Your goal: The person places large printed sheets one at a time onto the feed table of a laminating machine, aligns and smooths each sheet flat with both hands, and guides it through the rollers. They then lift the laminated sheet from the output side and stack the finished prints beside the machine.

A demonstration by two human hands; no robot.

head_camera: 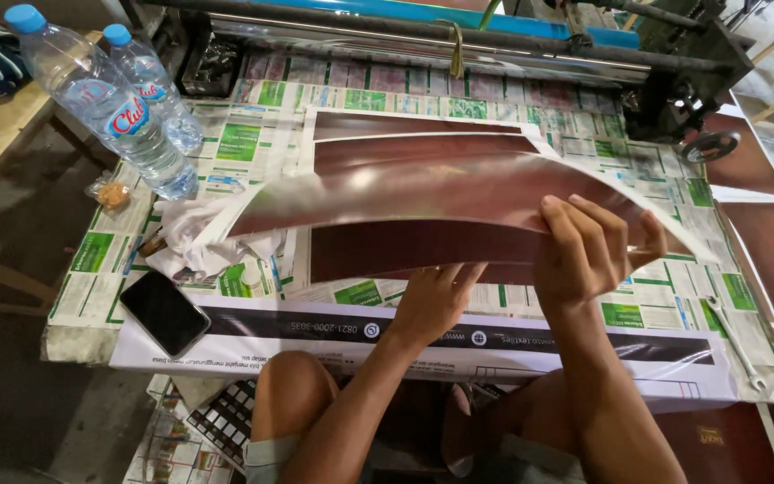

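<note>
Lifting a glossy brown sheet [423, 193] off the stack.
Right hand [584, 246] grips its edge; left hand [432, 300] supports underneath, grasp unclear.

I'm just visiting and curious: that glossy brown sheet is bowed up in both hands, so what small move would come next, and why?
Probably lower it flat onto the stack. The sheet arches above matching brown sheets, the right hand gripping its near edge and the left hand beneath it.
</note>
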